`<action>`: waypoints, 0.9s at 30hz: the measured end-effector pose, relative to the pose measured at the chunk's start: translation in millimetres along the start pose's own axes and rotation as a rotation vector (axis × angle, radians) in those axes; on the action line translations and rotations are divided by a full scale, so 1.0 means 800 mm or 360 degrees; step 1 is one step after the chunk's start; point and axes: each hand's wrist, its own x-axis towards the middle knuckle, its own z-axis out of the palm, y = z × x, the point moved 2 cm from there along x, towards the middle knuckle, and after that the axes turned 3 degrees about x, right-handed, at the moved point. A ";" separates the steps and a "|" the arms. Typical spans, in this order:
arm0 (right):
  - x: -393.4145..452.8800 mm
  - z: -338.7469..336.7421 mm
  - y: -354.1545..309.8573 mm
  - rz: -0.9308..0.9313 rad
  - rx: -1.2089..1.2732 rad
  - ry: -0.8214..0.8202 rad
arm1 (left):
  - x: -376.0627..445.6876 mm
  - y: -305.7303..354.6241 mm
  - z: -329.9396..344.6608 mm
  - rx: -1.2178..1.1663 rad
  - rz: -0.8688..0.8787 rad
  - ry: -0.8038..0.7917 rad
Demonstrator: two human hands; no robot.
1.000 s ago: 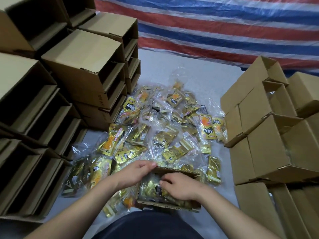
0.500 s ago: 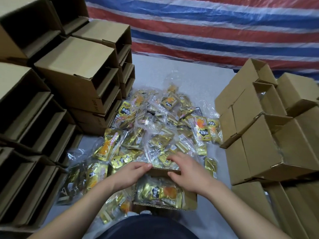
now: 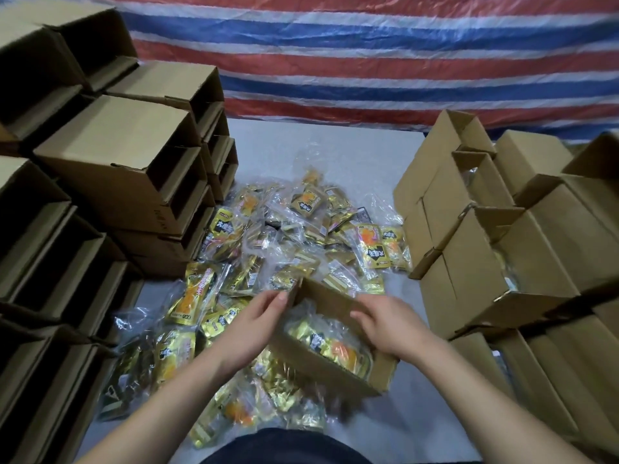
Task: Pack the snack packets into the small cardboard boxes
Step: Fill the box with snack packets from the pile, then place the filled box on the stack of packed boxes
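A small cardboard box (image 3: 330,343) sits open-topped and tilted near the middle of the pale surface (image 3: 335,152), over the near edge of the loose pile of snack packets (image 3: 294,242). Gold and orange packets in clear wrap (image 3: 330,343) fill its interior. The left hand (image 3: 249,324) grasps the box's far left corner, fingertips at the raised flap. The right hand (image 3: 390,328) grips the far wall, fingers curled over its rim. Empty open boxes (image 3: 110,162) are stacked on their sides at the left. Boxes (image 3: 502,249) stand stacked at the right, wrapped packets showing in the gaps of some. A red, white and blue striped tarpaulin (image 3: 368,55) hangs behind.
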 end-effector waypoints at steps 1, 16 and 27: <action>-0.005 -0.011 0.007 0.0061 0.0018 0.0069 | -0.001 0.008 0.006 0.0035 0.0028 0.0041; -0.163 -0.077 0.085 0.0759 0.0320 0.0517 | -0.022 0.116 0.180 0.0926 0.0355 -0.0393; -0.252 -0.105 0.165 0.1037 0.0093 0.0506 | -0.037 0.146 0.296 0.0857 0.0312 -0.0924</action>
